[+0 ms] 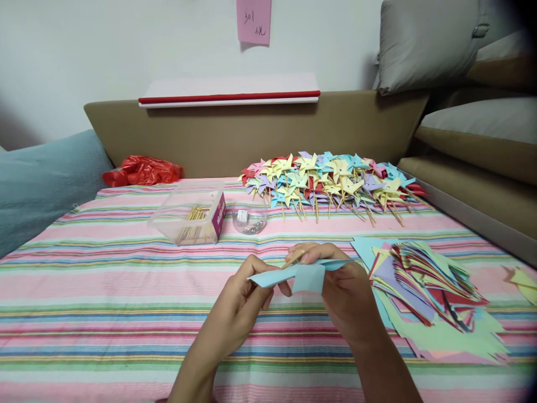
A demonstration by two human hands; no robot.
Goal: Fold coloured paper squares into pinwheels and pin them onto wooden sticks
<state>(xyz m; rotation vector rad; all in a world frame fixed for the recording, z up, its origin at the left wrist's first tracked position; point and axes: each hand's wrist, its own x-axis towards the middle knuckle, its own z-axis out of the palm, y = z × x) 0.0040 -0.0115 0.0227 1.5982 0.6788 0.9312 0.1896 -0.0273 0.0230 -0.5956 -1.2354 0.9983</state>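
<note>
Between my two hands is a light blue paper pinwheel, held above the striped cloth and seen nearly edge-on. My left hand pinches its left blade between thumb and fingers. My right hand is closed around the right side, with its fingers behind the paper. A short length of wooden stick shows just above the paper, by my right fingertips. Whether a pin joins the stick to the paper cannot be made out.
A clear plastic box holds wooden sticks; beside it is a round clear container of small metal pieces. Many finished pinwheels lie at the back. Stacked coloured paper lies right. A red plastic bag sits back left.
</note>
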